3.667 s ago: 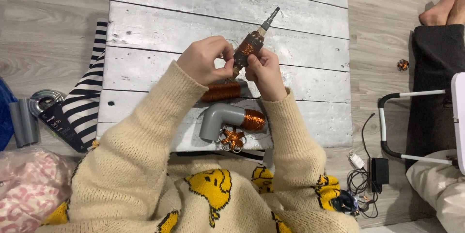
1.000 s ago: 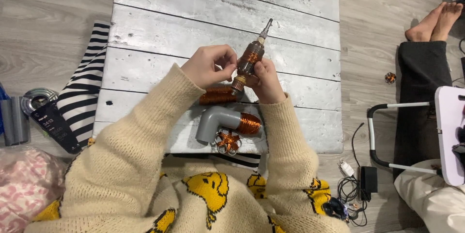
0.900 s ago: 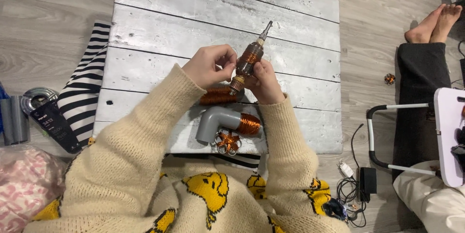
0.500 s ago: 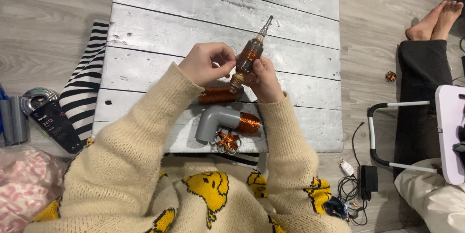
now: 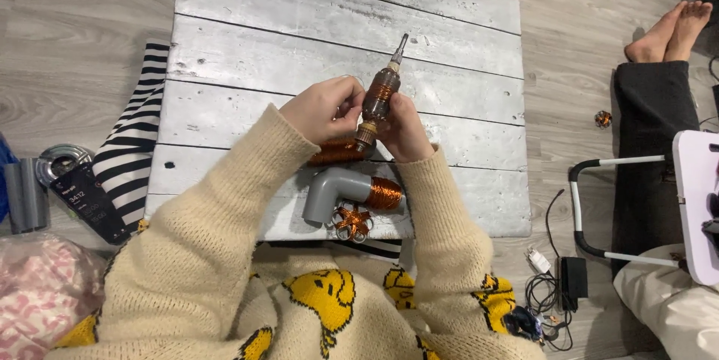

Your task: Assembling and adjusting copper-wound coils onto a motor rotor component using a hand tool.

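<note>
Both hands meet over a whitewashed wooden board (image 5: 299, 23). My left hand (image 5: 322, 109) and my right hand (image 5: 404, 132) hold a brown motor armature (image 5: 378, 98) with copper windings and a metal shaft pointing up and away. Fingertips of my left hand pinch at its side. Just below the hands lies a copper-wound cylinder (image 5: 333, 153). Nearer me rests a grey pipe elbow (image 5: 333, 189) with copper wire wrapped round one end (image 5: 384, 194), and a small tangle of copper wire on rings (image 5: 352, 221).
A striped black-and-white cloth (image 5: 135, 150) lies at the board's left edge, beside a dark device (image 5: 88, 203) and a grey roll (image 5: 60, 162). To the right sits another person, legs and bare feet (image 5: 666, 31), with a white tray frame (image 5: 636, 203), charger and cables (image 5: 558, 285).
The hands and armature have stayed almost still over the last second; about four seconds ago the armature was held slightly further right. The view has shifted a little.
</note>
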